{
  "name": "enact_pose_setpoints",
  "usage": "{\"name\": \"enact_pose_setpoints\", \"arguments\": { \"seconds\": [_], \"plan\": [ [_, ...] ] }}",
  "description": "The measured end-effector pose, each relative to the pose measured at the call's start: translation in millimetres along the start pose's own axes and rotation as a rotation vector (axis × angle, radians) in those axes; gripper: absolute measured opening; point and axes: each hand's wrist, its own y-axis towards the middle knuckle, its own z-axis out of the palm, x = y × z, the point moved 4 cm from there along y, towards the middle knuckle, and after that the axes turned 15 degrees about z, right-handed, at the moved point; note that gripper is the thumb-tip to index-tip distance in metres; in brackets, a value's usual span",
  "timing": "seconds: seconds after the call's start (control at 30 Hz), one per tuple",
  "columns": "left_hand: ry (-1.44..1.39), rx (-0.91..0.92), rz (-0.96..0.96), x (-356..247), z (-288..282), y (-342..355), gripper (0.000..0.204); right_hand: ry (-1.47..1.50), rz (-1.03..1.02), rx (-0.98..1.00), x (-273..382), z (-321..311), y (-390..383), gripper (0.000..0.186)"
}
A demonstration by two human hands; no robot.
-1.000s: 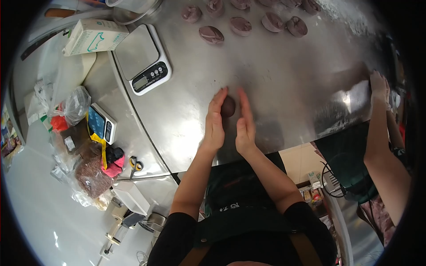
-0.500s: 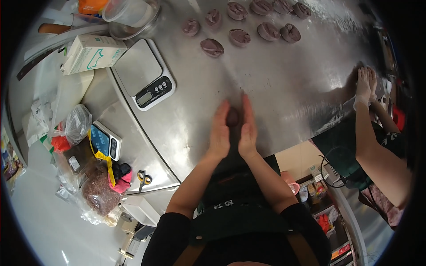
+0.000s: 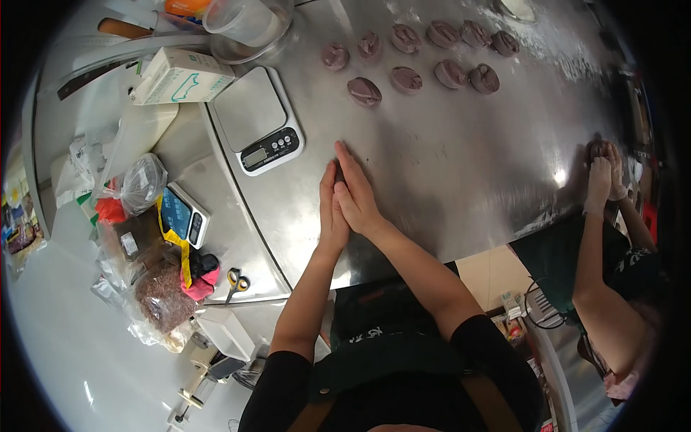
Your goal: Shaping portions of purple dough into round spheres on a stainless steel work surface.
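Note:
Between my palms sits a small dark purple dough ball (image 3: 339, 174), of which only a sliver shows near the fingers. My left hand (image 3: 330, 209) presses it from the left, fingers straight and pointing away from me. Against it from the other side lies my right hand (image 3: 358, 201), its fingers also straight and its thumb crossing toward the left hand. Both are held over the steel table (image 3: 417, 194). Farther off, several purple dough pieces (image 3: 364, 91) with folded, creased tops rest in two rough rows.
A white kitchen scale (image 3: 270, 122) stands left of my hands, beside a carton (image 3: 186, 76) and a clear plastic tub (image 3: 241, 21). Scissors (image 3: 237, 282) and a second scale (image 3: 186, 216) lie farther left. At right, a co-worker's gloved hands (image 3: 604, 173) hold a dark lump. White flour (image 3: 568, 54) dusts the far right.
My hands have come together around the dough ball and shifted left in the picture. The view has moved slightly. The co-worker's hands now hold a dark lump.

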Motion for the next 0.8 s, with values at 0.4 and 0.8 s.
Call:
{"name": "enact_pose_setpoints", "arguments": {
  "seconds": [0.4, 0.8],
  "plan": [
    [0.410, 0.048, 0.149, -4.7, -29.5, 32.6, 0.081, -0.882, -0.240, -0.362, 49.5, -46.9, 99.2, 0.064],
    [0.694, 0.028, 0.258, -25.6, -34.1, 40.8, 0.071, -0.757, -0.188, -0.206, 29.9, -56.3, 70.7, 0.049]
  ]
}}
